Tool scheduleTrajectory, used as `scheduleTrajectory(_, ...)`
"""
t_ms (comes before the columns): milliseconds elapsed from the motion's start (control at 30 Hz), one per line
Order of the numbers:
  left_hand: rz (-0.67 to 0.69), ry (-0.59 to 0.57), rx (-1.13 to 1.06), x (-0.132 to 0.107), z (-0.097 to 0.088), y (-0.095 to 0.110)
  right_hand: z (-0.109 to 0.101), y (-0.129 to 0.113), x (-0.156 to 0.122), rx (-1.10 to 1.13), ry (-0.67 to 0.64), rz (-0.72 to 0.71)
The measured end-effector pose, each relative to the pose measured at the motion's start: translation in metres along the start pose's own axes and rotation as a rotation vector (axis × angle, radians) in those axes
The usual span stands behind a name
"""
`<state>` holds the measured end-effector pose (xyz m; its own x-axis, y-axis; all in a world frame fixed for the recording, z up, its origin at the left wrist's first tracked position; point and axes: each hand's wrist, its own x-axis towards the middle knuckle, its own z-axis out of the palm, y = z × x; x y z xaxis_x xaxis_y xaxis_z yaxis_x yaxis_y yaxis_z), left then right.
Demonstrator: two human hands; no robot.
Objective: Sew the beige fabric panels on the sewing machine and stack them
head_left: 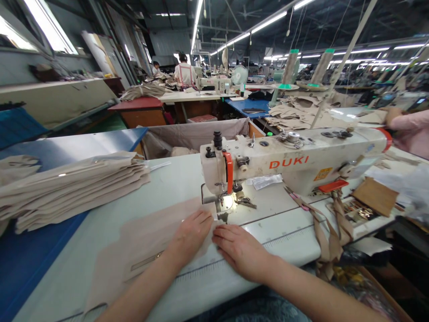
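A beige fabric panel lies on the sewing machine's pale bed, its edge close to the lit presser foot and needle area. A slot with a metal zipper pull shows in its lower part. My left hand rests on the panel just left of the needle, fingers together and bent onto the cloth, thumb hidden. Beside it, my right hand has its fingers curled at the panel's near right edge. Both hands are closed on the cloth, left and right nearly touching. The white sewing machine stands behind them.
Stacked beige pieces lie at left, partly over a blue table. Pink-handled scissors, fabric strips and a tray of metal parts sit at right. A co-worker's pink sleeve shows at far right.
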<state>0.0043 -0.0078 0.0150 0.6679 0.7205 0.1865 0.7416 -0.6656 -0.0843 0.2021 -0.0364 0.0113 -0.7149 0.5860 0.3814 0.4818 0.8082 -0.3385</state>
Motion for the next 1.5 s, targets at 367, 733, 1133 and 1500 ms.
scheduleTrajectory(367,0.005,0.090,0.013,-0.001,0.004,0.001,-0.010,0.013,0.013,0.039,0.023,0.059)
scheduleTrajectory(733,-0.041,0.180,-0.047,-0.017,0.005,0.003,-0.006,0.033,0.034,-0.249,-0.089,-0.007)
scheduleTrajectory(1133,-0.077,0.112,-0.061,-0.004,0.010,0.007,-0.017,0.050,0.036,-0.277,-0.117,0.026)
scheduleTrajectory(1500,-0.028,0.136,-0.022,0.015,0.017,-0.002,-0.019,0.052,0.038,-0.326,-0.080,0.100)
